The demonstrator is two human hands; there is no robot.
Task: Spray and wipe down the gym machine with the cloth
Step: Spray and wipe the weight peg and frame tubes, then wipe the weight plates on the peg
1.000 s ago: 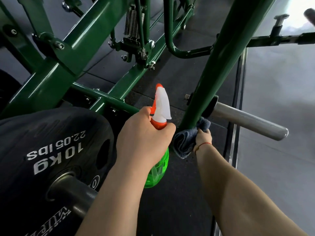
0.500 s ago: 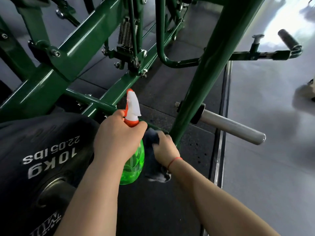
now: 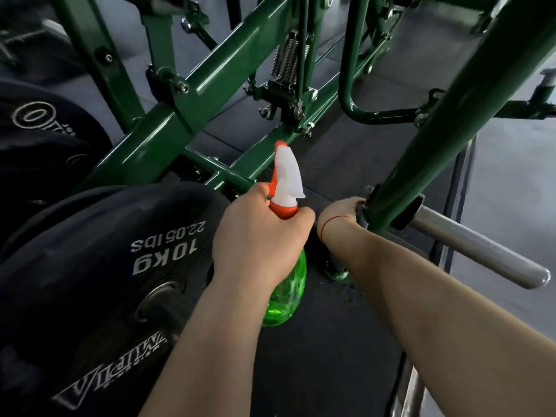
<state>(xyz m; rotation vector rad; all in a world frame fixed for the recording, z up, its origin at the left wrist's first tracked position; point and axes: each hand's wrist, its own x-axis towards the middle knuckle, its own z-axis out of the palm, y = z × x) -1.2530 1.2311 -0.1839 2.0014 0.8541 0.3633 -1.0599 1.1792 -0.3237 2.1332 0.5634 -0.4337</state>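
My left hand [image 3: 258, 236] grips the neck of a green spray bottle [image 3: 285, 293] with a white and orange trigger head, held upright above the black floor mat. My right hand [image 3: 338, 213] presses a dark grey cloth [image 3: 361, 219] against the lower part of the slanted green post [image 3: 445, 130] of the gym machine, just beside the steel weight peg [image 3: 481, 248]. Only a small edge of the cloth shows past my fingers. A thin red string circles my right wrist.
A black 10 kg plate [image 3: 120, 266] fills the lower left, with a second plate [image 3: 39, 124] behind it. Green frame bars, a spring [image 3: 288, 58] and bolts cross the top. A metal floor strip [image 3: 412, 386] runs along the mat's right edge.
My right hand moved with the cloth from low beside the bottle up to the post by the weight peg. The left hand kept the bottle in much the same place.
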